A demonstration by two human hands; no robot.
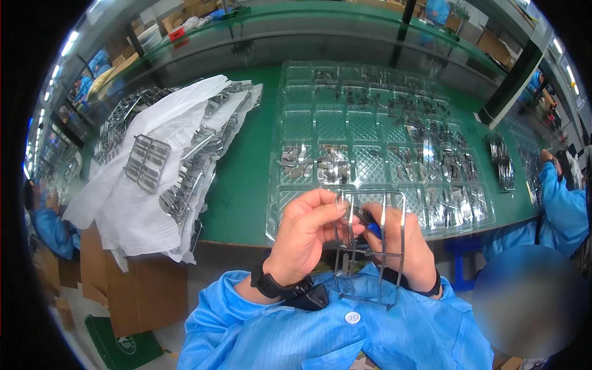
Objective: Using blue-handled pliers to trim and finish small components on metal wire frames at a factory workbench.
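In front of my chest, my left hand [305,231] pinches the upper left part of a dark grey plastic sprue frame [383,254], with fingers closed on it. The frame hangs tilted, its thin bars reaching down over my blue coat. Behind the bars, my right hand [412,246] is wrapped round small nippers [374,229] with a blue handle. Their dark jaws are up against the frame near my left fingertips; the tips are partly hidden. Just beyond my hands lies a clear plastic tray [362,125] with many compartments, several of them holding small grey and dark cut parts.
On the left, a pile of sprue frames lies with white foam sheets [110,203], one frame [148,163] on top. More frames [501,163] lie at the right by a dark post [515,80]. Cardboard boxes [145,287] stand below left. Co-workers in blue sit on both sides.
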